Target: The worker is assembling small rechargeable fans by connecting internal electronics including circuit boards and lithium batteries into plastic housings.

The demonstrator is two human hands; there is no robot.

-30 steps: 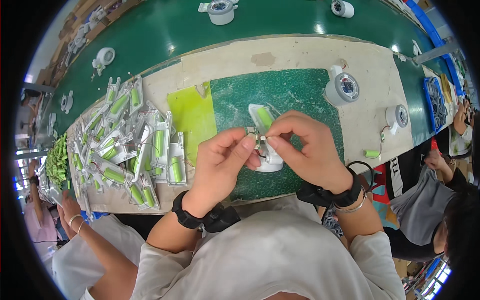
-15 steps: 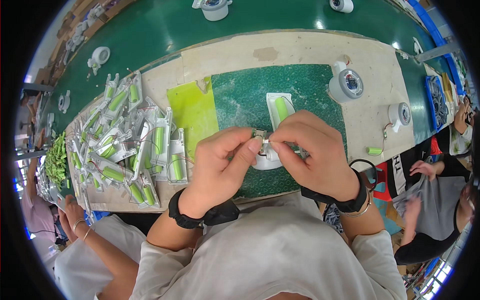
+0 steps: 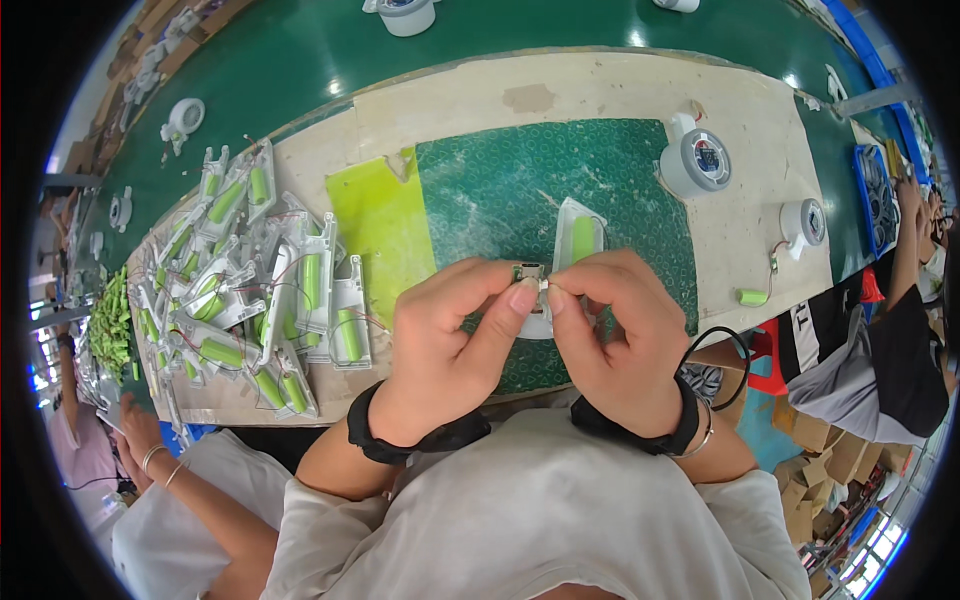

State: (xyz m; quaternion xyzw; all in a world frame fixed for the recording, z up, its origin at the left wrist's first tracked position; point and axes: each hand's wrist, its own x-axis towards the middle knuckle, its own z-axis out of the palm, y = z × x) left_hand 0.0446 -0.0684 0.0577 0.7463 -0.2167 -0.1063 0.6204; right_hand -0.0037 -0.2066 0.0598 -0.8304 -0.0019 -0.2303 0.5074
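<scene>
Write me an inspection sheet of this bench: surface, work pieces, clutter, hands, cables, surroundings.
Surface: green mat on a beige sheet, yellow-green sheet at the mat's left.
Work pieces: small board in hand; shell with green cell just beyond.
Clutter: pile of white shells and green cells, left.
Hands: left hand pinches the board; right hand pinches a small white part beside it.
Cables: black cable loops by the right wrist.
Surroundings: co-workers either side; blue tray, right.

Your left hand (image 3: 440, 340) and right hand (image 3: 628, 340) nearly meet, each pinching between thumb (image 3: 506, 310) and forefinger (image 3: 478, 279); your forearms (image 3: 345, 466) slant inward from the near side.
</scene>
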